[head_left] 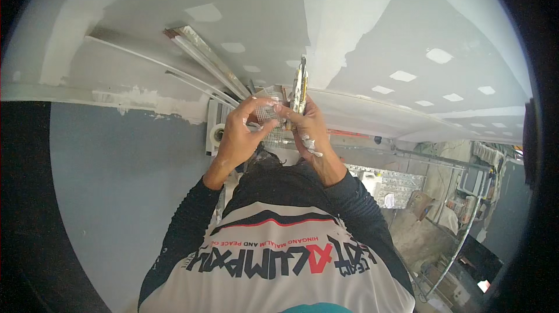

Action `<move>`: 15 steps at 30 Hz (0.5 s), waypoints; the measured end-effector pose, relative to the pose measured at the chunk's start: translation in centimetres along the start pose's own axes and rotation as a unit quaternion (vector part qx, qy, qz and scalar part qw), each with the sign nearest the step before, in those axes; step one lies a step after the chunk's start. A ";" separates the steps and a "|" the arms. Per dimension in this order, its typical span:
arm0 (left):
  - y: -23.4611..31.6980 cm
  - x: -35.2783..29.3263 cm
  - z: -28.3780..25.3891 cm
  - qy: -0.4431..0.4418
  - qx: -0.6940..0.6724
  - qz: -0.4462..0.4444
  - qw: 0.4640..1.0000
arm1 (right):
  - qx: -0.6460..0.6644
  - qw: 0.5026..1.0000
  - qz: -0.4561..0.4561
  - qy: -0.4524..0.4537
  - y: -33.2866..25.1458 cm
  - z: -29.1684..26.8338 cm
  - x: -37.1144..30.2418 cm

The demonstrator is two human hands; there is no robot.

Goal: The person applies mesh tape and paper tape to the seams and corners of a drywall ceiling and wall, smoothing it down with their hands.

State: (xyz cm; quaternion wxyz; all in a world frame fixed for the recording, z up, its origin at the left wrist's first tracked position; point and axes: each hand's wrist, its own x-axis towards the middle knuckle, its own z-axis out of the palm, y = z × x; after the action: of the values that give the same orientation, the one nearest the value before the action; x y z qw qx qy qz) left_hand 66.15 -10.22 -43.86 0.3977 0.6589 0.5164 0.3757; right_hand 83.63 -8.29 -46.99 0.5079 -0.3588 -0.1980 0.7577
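A strip of white mesh joint tape point(269, 116) hangs between my two hands. My left hand point(241, 131) is closed on the mesh, its thumb and fingers curled at the strip's edge. My right hand point(310, 126) grips a putty knife point(299, 87), seen nearly edge-on and caked with white compound; I cannot tell if more than one blade is there. The right thumb reaches toward the top of the mesh, close to the left fingertips. White compound is smeared on the right thumb side and wrist.
Grey plasterboard point(256, 16) with white filled seams and patches fills the far side. Long metal profiles point(212, 65) lean at the left, near a tape roll point(218, 133). At the right, scaffold tubing point(466, 237) stands above a cluttered lower floor.
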 end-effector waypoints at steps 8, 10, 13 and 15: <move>0.2 -0.3 0.0 0.022 -0.344 -0.095 0.934 | -0.053 0.998 -0.033 0.002 0.9 -0.5 0.1; -0.7 -0.1 -0.6 0.039 -0.300 -0.141 0.943 | -0.080 0.996 -0.034 -0.001 0.6 0.1 -0.4; -1.8 0.5 -0.8 0.024 -0.271 -0.108 0.956 | -0.135 0.990 -0.049 -0.018 0.1 0.4 -0.9; -2.5 0.8 -1.3 0.005 -0.251 -0.103 0.962 | -0.161 0.984 -0.060 -0.034 0.0 0.2 -1.1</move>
State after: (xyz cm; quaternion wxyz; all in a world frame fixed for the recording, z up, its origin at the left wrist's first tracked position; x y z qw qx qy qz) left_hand 64.16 -8.87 -45.59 0.5843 0.4791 0.4726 0.4536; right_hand 83.78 -9.23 -46.50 0.4804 -0.3975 -0.3560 0.6960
